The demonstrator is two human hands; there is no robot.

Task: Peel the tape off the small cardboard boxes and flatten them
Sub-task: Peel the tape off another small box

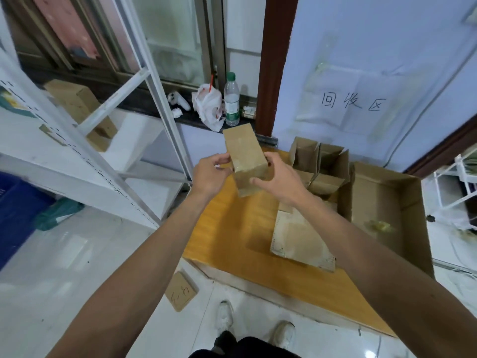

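A white sheet of paper [361,104] taped to the pale wall carries three handwritten characters in dark ink: 回收区. On the floor lies a small cardboard piece [180,291] with dark handwriting, too scrawled to make out. The water bottle's [231,99] green label is too small to read.

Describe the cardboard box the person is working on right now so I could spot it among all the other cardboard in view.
Start at the yellow wooden table in the middle of the view. Above its far edge, the left hand and right hand grip a small closed box between them. Unlike the opened boxes and flattened sheet resting on the table, it is held in the air, sealed with clear tape.
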